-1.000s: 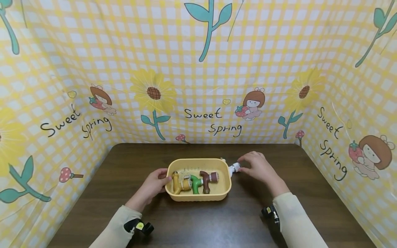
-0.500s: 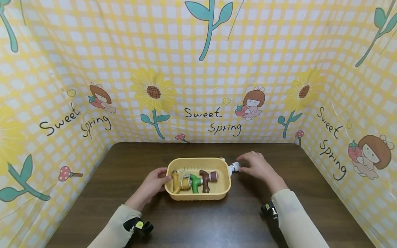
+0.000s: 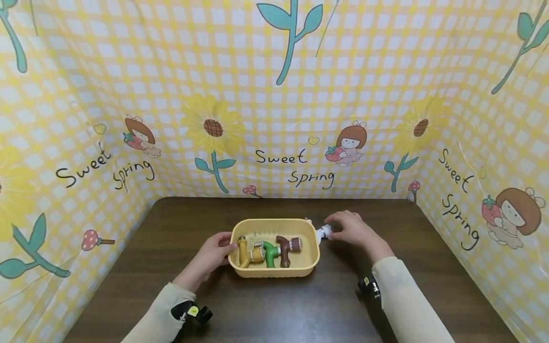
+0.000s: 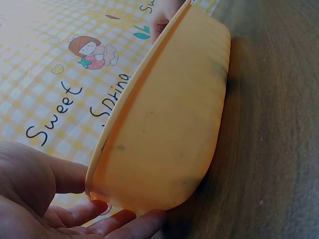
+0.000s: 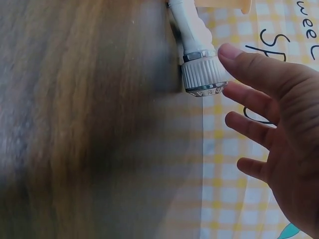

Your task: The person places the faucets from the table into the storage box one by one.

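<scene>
A yellow plastic basin sits on the table. My left hand grips its left end, thumb at the rim and fingers against the outer wall. Inside lie a mustard-yellow faucet, a green faucet and a brown faucet. Outside the basin's right end is a white faucet with a ribbed knob. My right hand holds that knob at its end between thumb and index finger, the other fingers spread. The basin partly hides the white faucet's far part.
Under everything is a dark brown wooden table. A yellow checked cloth with sunflowers and lettering rises behind the table and along both sides. Each sleeve carries a small black wrist camera, the left camera and the right camera.
My right hand has shifted slightly left, its fingers further over the white faucet's knob. The left hand, the basin and the faucets inside look the same.
</scene>
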Available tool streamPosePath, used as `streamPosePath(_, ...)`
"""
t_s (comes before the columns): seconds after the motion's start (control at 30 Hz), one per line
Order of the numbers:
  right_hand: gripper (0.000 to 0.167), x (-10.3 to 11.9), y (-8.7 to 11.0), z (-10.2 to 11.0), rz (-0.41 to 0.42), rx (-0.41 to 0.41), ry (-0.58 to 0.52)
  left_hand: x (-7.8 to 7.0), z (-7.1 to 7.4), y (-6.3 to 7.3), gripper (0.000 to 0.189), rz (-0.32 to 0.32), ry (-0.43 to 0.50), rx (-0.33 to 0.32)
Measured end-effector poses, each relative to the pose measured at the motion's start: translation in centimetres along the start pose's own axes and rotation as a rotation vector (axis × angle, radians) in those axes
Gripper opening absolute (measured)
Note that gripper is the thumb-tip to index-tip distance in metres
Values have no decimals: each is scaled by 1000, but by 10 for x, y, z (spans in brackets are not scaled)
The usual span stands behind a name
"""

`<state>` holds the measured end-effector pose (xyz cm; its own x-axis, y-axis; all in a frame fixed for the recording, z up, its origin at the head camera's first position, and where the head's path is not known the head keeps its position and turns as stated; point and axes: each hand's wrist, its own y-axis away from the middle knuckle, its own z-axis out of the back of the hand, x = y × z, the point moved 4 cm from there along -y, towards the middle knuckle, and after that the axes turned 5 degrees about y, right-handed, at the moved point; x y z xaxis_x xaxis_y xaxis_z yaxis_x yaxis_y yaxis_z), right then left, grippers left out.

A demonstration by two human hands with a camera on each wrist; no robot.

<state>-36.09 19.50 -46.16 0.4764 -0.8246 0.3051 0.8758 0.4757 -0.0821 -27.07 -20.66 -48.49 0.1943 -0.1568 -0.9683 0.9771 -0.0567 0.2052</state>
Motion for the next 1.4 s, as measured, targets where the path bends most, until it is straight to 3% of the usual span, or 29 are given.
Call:
streamPosePath(0.2,47,0,-2,-1,-81,44,-186,-1,0,2,46,1,-2,-6)
streamPosePath(0.33,48,-5,-5,-6,-112,58,-251,-1,0,2,46,-1,-4,-4)
streamPosePath(0.77,46,-17,-8,-18,-129,57,-236,0,1,0,45,12,-2,-17)
streamPosePath(1.4,45,-22,-8,-27,-218,79,-284,1,1,-1,46,22,0,-20)
